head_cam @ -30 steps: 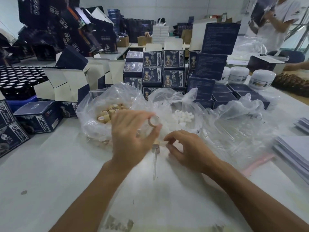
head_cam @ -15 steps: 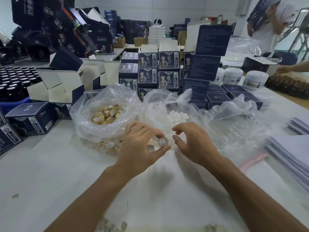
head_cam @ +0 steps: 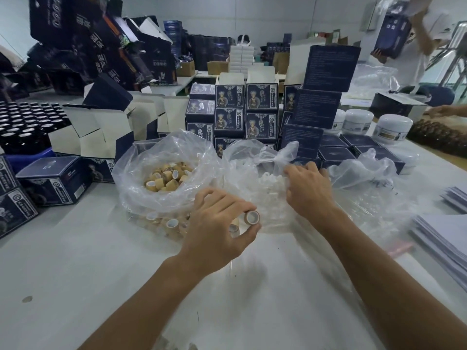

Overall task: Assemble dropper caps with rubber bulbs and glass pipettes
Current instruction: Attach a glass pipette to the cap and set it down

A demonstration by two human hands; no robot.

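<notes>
Since the frame half a second earlier, the right hand (head_cam: 307,189) has left the cap and reached forward into the bulb bag (head_cam: 252,178); the left hand (head_cam: 218,222) has barely shifted.

Table (head_cam: 75,261): white, crowded with dark boxes (head_cam: 252,109) behind the work area.

Cap bag (head_cam: 156,173): clear plastic, open, holding tan caps, just left of the bulb bag.

Hands: apart. The right lies palm down, fingers spread and bent among the white bulbs (head_cam: 271,183); whether it has yet pinched one cannot be told. The left rests near the table, thumb and forefinger pinching one cap (head_cam: 252,217), open end towards the camera. A second cap-like piece (head_cam: 233,228) shows just beneath those fingers; whether it is held is unclear.

Risks, as judged: loose bag film may snag the right fingers and drag bulbs out onto the table; several bulbs may come up together; the light two-finger pinch may let the cap roll or tilt before a bulb is seated.
</notes>
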